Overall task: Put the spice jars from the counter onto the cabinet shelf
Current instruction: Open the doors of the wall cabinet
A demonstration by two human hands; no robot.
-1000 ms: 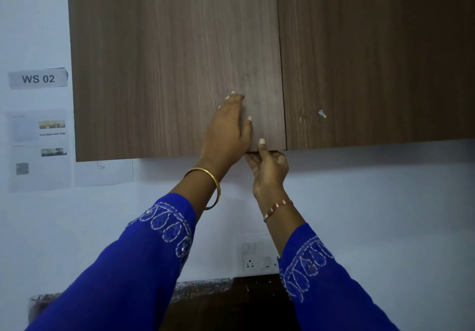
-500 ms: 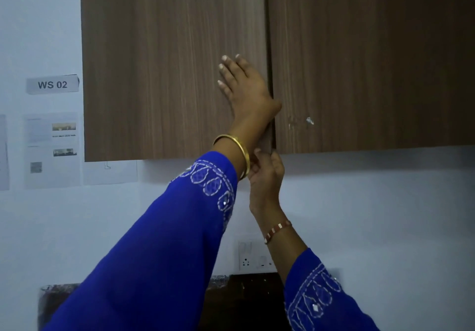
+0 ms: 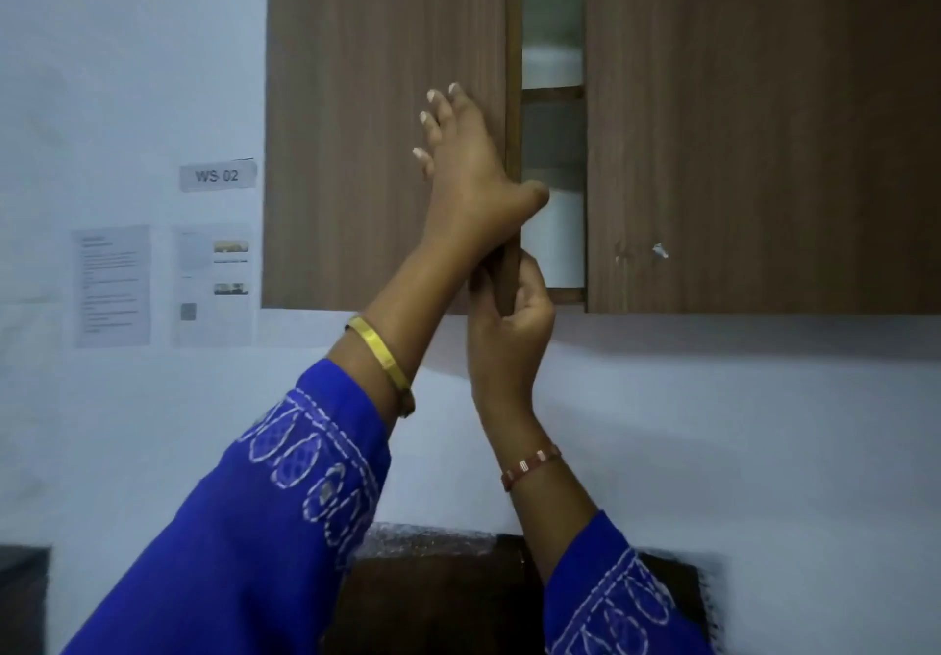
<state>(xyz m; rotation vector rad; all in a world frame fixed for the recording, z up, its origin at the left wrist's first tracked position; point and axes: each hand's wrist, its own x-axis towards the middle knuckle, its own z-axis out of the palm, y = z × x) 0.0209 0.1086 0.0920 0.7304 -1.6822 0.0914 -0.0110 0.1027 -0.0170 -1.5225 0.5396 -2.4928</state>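
Both hands grip the ajar door's edge.

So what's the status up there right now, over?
Left hand flat on left door, thumb hooked round its edge. Right hand grips its bottom corner. Door ajar; shelf showing. No jars in view.

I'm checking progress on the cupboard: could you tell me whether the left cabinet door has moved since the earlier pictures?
Yes. The left cabinet door has swung open, away from the shut right door; a gap between them now shows a shelf.
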